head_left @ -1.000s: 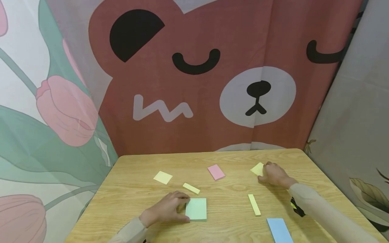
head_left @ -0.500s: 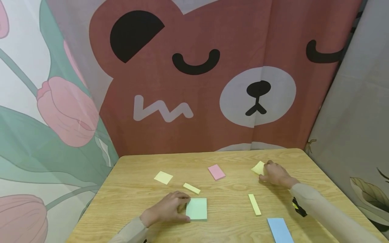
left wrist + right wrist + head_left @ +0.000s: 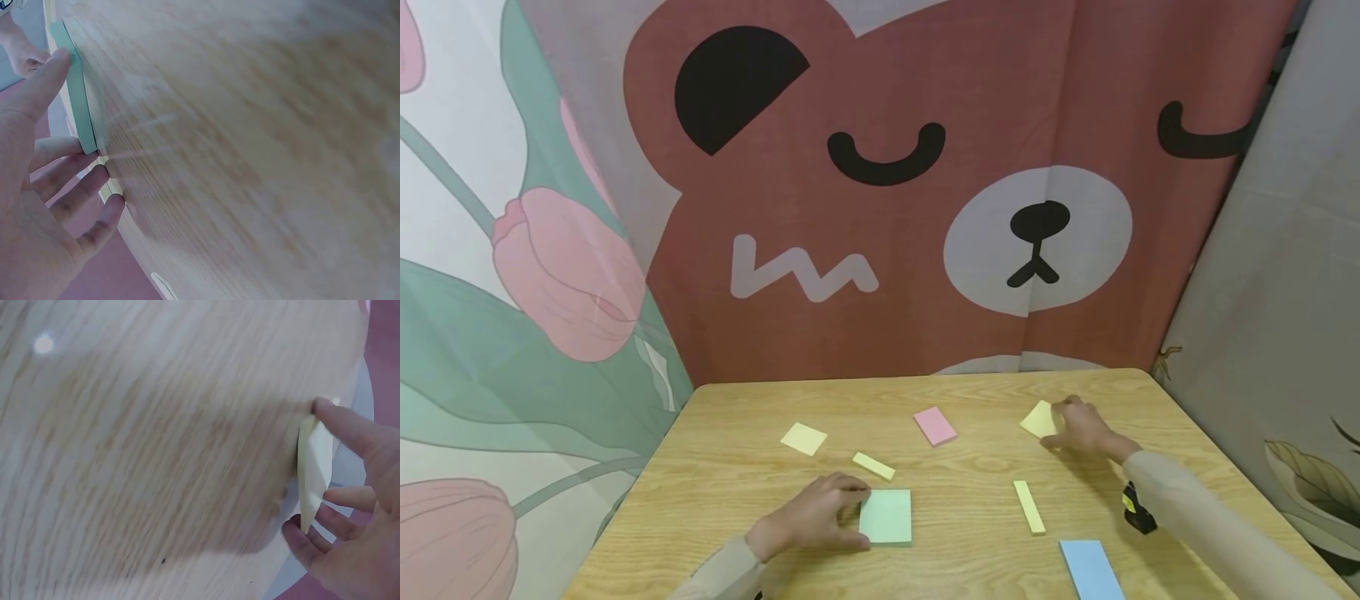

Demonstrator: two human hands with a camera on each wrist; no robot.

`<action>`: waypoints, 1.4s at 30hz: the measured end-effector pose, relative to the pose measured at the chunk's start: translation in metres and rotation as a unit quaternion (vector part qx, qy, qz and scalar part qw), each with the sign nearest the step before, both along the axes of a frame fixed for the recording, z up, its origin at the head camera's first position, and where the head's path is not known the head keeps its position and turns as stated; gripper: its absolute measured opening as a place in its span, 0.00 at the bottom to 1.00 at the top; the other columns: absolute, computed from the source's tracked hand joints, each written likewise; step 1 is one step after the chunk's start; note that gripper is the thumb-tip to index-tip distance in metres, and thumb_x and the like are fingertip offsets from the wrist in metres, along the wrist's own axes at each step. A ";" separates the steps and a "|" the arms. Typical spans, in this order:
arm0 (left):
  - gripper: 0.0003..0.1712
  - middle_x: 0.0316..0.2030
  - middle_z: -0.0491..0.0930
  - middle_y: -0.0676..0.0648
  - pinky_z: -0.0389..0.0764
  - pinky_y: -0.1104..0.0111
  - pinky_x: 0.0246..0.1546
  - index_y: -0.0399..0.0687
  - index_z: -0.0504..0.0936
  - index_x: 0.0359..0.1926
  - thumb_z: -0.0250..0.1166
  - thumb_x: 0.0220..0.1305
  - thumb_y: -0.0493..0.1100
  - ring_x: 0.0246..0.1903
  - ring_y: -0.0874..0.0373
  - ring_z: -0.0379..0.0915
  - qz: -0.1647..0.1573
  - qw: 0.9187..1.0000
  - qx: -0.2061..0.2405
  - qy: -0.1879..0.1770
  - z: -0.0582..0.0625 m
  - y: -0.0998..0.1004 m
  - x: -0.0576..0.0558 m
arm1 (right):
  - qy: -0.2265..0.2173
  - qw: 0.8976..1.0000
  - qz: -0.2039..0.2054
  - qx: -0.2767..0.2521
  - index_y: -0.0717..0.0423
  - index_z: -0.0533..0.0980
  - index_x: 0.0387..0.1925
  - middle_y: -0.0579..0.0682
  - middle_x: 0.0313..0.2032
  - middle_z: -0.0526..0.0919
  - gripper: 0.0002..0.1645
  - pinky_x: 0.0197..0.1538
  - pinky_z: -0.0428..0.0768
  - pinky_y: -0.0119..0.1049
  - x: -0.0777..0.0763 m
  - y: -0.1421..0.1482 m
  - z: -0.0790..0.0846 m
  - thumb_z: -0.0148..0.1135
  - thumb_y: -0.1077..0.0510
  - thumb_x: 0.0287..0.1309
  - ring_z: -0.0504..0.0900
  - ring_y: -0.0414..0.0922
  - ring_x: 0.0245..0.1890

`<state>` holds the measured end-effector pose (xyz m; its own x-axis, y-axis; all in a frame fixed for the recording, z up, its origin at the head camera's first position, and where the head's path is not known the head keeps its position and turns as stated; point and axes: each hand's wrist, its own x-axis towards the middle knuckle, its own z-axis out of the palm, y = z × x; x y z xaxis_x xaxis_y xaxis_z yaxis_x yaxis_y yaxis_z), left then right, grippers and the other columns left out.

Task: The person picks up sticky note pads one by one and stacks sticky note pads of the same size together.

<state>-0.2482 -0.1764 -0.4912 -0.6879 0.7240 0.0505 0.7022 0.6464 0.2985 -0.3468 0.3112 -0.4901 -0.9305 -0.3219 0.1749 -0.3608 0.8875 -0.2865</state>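
Left hand grips green pad, set straight; right hand, yellow pad, set diagonally.

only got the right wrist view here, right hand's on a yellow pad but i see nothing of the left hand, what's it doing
Observer: The left hand is gripping a green pad at its left part, thumb at one edge and fingers at the opposite one.
Operator: ok, anything blue out there
Observer: Yes, a blue pad lies on the near part of the table, partly cut off by the lower edge of the head picture.
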 end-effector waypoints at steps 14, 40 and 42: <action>0.45 0.63 0.73 0.46 0.70 0.47 0.60 0.41 0.75 0.65 0.63 0.60 0.70 0.63 0.50 0.66 -0.005 1.000 0.001 0.002 -0.001 0.000 -0.001 | 0.014 0.999 0.022 -0.047 0.82 0.73 0.49 0.76 0.44 0.79 0.26 0.47 0.77 0.61 -0.001 0.008 0.003 0.69 0.70 0.50 0.79 0.70 0.44; 0.45 0.62 0.73 0.46 0.70 0.47 0.60 0.40 0.75 0.64 0.64 0.59 0.69 0.62 0.49 0.67 -0.003 1.000 -0.003 0.009 0.000 0.001 0.002 | 0.035 0.990 -0.023 -0.138 0.80 0.76 0.48 0.75 0.43 0.78 0.19 0.44 0.77 0.64 0.003 0.007 0.006 0.50 0.77 0.54 0.76 0.72 0.46; 0.45 0.62 0.73 0.46 0.70 0.47 0.60 0.39 0.75 0.64 0.64 0.59 0.69 0.61 0.49 0.67 -0.003 1.000 -0.003 0.011 0.000 0.001 0.002 | 0.040 0.989 -0.027 -0.141 0.78 0.77 0.48 0.75 0.44 0.79 0.19 0.43 0.77 0.64 0.003 0.007 0.008 0.51 0.77 0.54 0.76 0.73 0.47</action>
<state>-0.2467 -0.1751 -0.4908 -0.6825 0.7283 0.0609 0.7123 0.6443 0.2783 -0.3435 0.3185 -0.4823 -0.9247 -0.2006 0.3237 -0.3467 0.7951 -0.4976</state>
